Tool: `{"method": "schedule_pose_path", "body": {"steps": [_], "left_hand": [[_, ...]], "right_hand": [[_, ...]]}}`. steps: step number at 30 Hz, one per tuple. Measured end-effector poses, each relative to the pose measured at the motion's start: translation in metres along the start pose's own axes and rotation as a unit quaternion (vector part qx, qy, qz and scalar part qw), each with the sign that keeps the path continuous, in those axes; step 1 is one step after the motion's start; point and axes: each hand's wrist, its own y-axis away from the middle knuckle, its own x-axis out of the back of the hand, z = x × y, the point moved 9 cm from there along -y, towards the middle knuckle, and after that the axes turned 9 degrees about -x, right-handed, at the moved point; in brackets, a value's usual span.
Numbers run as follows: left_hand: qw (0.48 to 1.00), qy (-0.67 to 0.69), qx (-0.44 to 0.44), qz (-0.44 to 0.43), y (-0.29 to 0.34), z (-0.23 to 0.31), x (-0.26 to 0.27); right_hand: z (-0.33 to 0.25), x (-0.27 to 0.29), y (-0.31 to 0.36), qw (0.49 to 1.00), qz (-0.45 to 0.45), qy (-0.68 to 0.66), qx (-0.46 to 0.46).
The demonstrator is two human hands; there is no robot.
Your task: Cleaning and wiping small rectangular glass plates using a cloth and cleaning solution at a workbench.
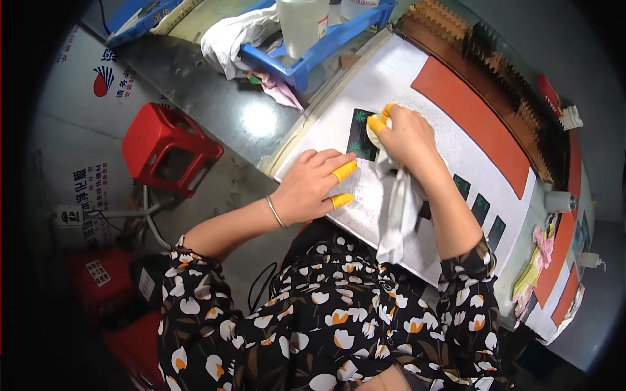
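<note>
A small black rectangular panel with green leaf-like marks (pixel 358 133) lies flat on the white work surface (pixel 319 133). My left hand (pixel 316 182), yellow covers on two of its digits, rests with fingers stretched out, one fingertip at the panel's lower corner. At the panel's right edge my right hand (pixel 407 133), also in yellow finger covers, is closed on a white cloth (pixel 399 208), which hangs down over the table's front edge. Several similar dark panels (pixel 480 208) lie in a row to the right, one partly hidden behind the cloth.
Beyond the white surface runs a rust-red strip (pixel 473 117), then brown toothed racks (pixel 456 29). A blue tray (pixel 303 68) holds a translucent container (pixel 303 26) and a draped white rag (pixel 235 39). On the left stands a red stool (pixel 173 150); a bottle (pixel 559 202) is at right.
</note>
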Motion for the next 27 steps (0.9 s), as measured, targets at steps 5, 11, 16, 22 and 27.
{"method": "schedule_pose_path", "body": {"steps": [5,11,16,22,27], "left_hand": [[0.999,-0.013,0.024,-0.030,-0.001,-0.004,-0.006],[0.999,-0.015,0.041,-0.020,0.001,-0.007,-0.002],[0.998,0.011,0.027,0.051,0.008,-0.009,0.005],[0.982,0.029,0.072,0.171,0.021,-0.019,0.021],[0.974,0.034,0.106,0.196,0.020,-0.024,0.022]], "right_hand": [[-0.011,-0.015,-0.043,1.000,0.021,0.006,0.011],[-0.016,-0.035,-0.034,0.999,-0.027,0.036,-0.021],[-0.018,-0.044,-0.002,0.997,-0.058,0.048,-0.018],[-0.020,-0.053,0.043,0.996,-0.074,0.032,0.024],[-0.016,-0.054,0.077,0.989,-0.134,0.033,0.056]]}}
